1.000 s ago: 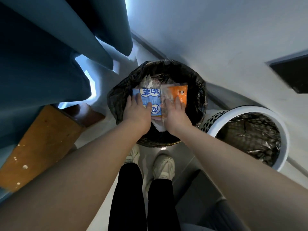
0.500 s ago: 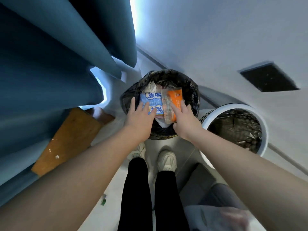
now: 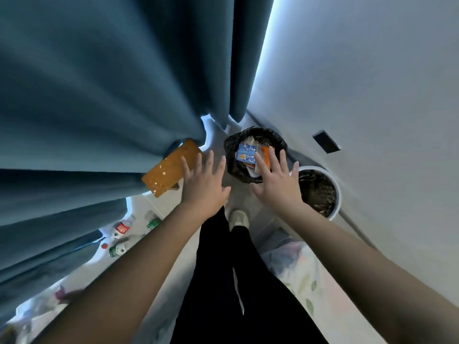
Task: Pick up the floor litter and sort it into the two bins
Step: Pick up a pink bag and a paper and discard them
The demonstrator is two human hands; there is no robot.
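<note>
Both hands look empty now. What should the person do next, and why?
Probably turn left and reach down for litter on the floor, such as the red-labelled bottle. The left hand and right hand are spread open and hold nothing. The blue packet and orange packet already lie in the black-lined bin, while several bottles lie by the curtain.

The pale floor (image 3: 173,202) carries a black-lined bin (image 3: 232,150) and, just beside it along the wall, a white bin (image 3: 337,194). Near the curtain lie a red-labelled bottle (image 3: 123,228) and two green-labelled bottles (image 3: 118,250). A white shoe (image 3: 239,218) stands before the bins.
</note>
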